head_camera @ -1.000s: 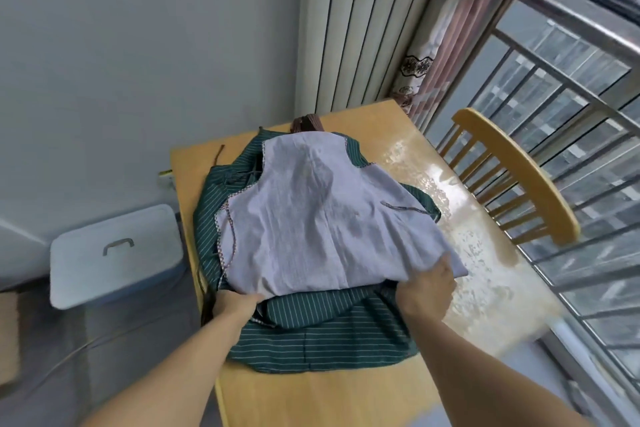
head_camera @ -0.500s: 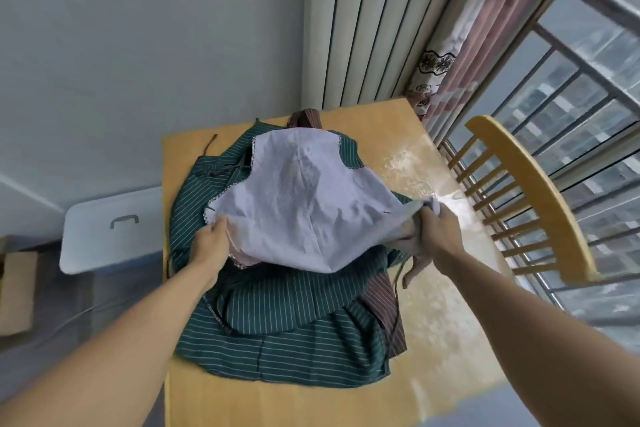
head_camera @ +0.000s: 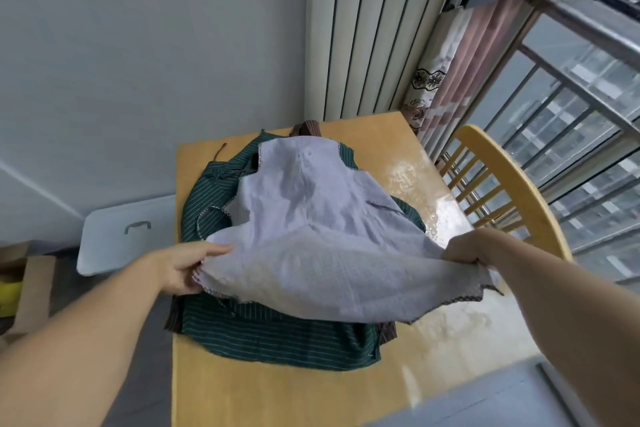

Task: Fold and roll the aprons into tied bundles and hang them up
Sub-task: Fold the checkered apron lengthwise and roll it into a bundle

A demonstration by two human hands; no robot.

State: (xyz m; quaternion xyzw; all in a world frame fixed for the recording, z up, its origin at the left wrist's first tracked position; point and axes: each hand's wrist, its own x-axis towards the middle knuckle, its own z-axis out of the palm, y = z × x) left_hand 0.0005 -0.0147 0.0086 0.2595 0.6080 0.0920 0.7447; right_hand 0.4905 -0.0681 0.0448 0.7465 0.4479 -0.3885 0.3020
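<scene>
Both hands, left (head_camera: 183, 269) and right (head_camera: 465, 253), gripping lilac apron (head_camera: 311, 218) hem; risk: dragging green apron (head_camera: 277, 336) underneath, crooked fold.

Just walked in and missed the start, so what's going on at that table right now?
A person is handling a pale lilac apron on a wooden table. The left hand and the right hand each grip a bottom corner, holding that edge lifted and spread. Its top lies on a green striped apron, with a brown one peeking out beneath. Nothing is rolled or tied yet.
</scene>
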